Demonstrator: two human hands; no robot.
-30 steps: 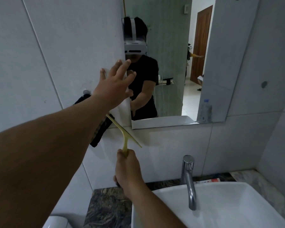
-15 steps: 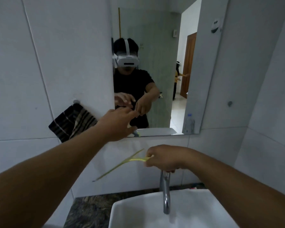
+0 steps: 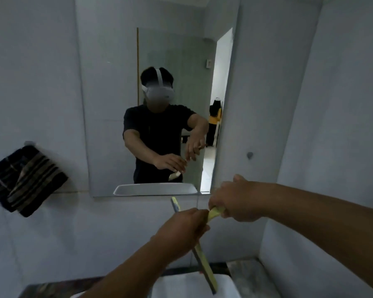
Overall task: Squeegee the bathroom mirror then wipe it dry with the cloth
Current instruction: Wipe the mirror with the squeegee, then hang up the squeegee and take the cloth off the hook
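The bathroom mirror hangs on the tiled wall ahead, reflecting me. Below its bottom edge I hold a yellow squeegee with its blade running from upper left down to lower right. My right hand is closed on the squeegee's handle. My left hand is closed over the blade near its middle, so the blade's centre is hidden. A dark striped cloth hangs from a hook on the wall left of the mirror, away from both hands.
A white basin sits below my hands on a dark marbled counter. A side wall closes in on the right. A small round fitting is on the wall right of the mirror.
My left hand has come off the mirror and down onto the squeegee blade. My right hand moved right with the handle, and the blade swung from nearly flat to steeply slanted. My view rose.
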